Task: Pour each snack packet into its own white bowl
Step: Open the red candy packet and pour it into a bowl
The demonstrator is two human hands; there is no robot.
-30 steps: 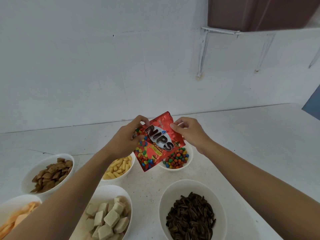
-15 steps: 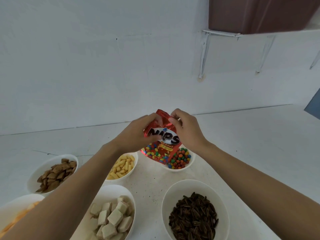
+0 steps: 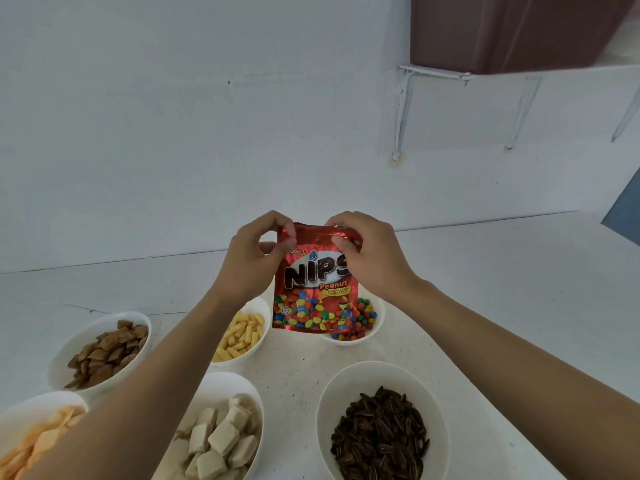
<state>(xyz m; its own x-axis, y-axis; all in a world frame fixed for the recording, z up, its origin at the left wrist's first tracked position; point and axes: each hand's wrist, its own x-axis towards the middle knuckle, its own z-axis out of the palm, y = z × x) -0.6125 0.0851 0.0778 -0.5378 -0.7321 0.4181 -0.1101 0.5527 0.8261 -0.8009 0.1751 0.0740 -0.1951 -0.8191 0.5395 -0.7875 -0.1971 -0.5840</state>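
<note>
Our left grip (image 3: pixel 249 261) and right grip (image 3: pixel 374 258) each pinch a top corner of the red Nips packet (image 3: pixel 313 289), thumb and fingertips closed on the foil, so it hangs upright with the top edge up. We reckon that's on purpose. Held like this, nothing spills, and two pinches up top are how you'd spread or tear the seam. Can't tell from here if the top's actually open, tbh.

The packet's in the air, in front of the candy bowl (image 3: pixel 351 341) and hiding its left side. That bowl already has coloured coated peanuts (image 3: pixel 363 313) in it, so we'd guess this pour is mostly done or getting topped up.

Around it on the surface (image 3: pixel 485 306) there's a bowl of yellow sticks (image 3: pixel 242 360) just to the left, then brown pillow snacks (image 3: pixel 104 355) further left and orange chips (image 3: pixel 41 441) at the corner. Wafer cubes (image 3: pixel 218 441) and sunflower seeds (image 3: pixel 381 434) sit nearest us. Every bowl we can see has something in it.
</note>
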